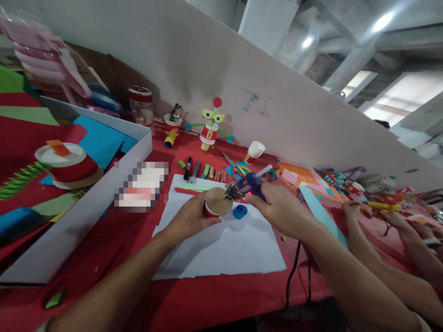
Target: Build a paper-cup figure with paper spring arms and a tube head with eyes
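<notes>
My left hand (190,216) is wrapped around a red and white paper cup (218,203), which has a brown round top facing up. In my right hand (278,205) is a purple glue gun (254,185), its clogged-looking nozzle at the right edge of that brown top; whether the tip touches is unclear. A white glue stick pokes out of its back. Beneath both hands lies white paper (221,258). A blue paper ring (240,212) sits on it beside the cup, and thin green and red strips (192,188) lie along its far edge.
A paper-cup robot figure (209,133) stands by the wall. Nearby are a white cup (254,151), scissors (238,168), markers (187,169) and folded paper springs (221,175). A white box (79,203) is at left. Another person's hand (351,208) and black cords (294,272) are at right.
</notes>
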Available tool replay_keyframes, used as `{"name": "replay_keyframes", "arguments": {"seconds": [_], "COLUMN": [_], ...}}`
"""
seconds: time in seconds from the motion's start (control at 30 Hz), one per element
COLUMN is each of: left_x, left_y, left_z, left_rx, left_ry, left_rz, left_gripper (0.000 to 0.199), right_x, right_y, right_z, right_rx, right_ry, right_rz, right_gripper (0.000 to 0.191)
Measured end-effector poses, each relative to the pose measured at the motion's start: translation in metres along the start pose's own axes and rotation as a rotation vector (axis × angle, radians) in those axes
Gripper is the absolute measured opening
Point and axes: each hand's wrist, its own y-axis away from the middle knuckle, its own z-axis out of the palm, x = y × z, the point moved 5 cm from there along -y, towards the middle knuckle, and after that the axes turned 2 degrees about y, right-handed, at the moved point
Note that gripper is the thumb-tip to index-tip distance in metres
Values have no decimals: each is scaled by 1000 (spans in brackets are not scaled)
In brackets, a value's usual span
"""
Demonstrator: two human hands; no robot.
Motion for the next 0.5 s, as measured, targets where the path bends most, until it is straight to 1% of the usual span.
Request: {"name": "replay_keyframes", "arguments": {"seconds": [0.13, 0.2, 0.33, 0.43, 0.5], "left_x": [-7, -7, -1, 3, 2], "left_y": [1, 1, 1, 1, 1], "left_z": [1, 1, 0, -1, -1], "left_rx": [1, -2, -4, -1, 2], "left_ry": [15, 20, -15, -24, 3], "left_rz": [7, 7, -9, -20, -13], "left_gripper": [66, 68, 68, 64, 64], "right_x": [-6, -7, -3, -2, -5], "right_y": [4, 0, -5, 0, 3], "right_z": [-1, 0, 1, -2, -3], "right_rx": [-40, -29, 8, -13, -38], "right_ry": [-17, -31, -13, -2, -20], "right_rz": [-31, -44, -15, -2, -20], "right_gripper": [31, 32, 32, 31, 30]}}
